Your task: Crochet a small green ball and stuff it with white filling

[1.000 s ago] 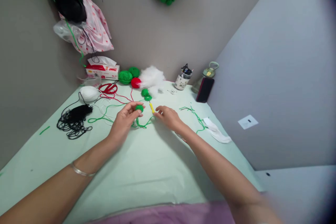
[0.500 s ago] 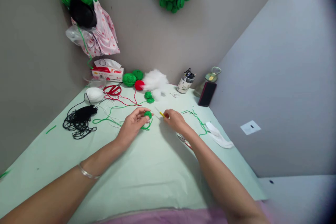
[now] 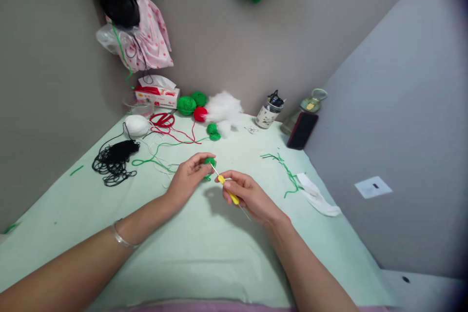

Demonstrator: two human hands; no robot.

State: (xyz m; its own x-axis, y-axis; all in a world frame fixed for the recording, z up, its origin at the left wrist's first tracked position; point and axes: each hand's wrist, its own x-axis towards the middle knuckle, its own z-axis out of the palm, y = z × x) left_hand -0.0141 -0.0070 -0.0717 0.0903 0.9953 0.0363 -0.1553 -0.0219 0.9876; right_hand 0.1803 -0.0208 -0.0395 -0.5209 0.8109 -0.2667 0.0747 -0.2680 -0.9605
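Observation:
Between the thumb and fingers of my left hand (image 3: pixel 188 171) is a small green crocheted piece (image 3: pixel 209 161), with green yarn hanging below it. My right hand (image 3: pixel 246 192) grips a crochet hook (image 3: pixel 229 192) by its yellow handle. The hook's thin metal tip points up and left and meets the green piece; whether it goes into the stitches I cannot tell. A thin metal end sticks out at the handle's other side. Beyond my hands lie two small green crocheted balls (image 3: pixel 214 135). A loose green yarn strand (image 3: pixel 149 161) runs left of my left hand.
At the left lie black yarn (image 3: pixel 115 158), a white yarn ball (image 3: pixel 136 126) and red scissors (image 3: pixel 162 120). Along the back stand a tissue box (image 3: pixel 159 95), green yarn balls (image 3: pixel 186 106), white stuffing (image 3: pixel 224 107), a cup (image 3: pixel 269 113) and a phone (image 3: pixel 302 130). Green scraps (image 3: pixel 287 173) lie right.
My right hand has turned and brought the crochet hook left to the green piece. The left hand still holds that piece. The camera view has shifted slightly.

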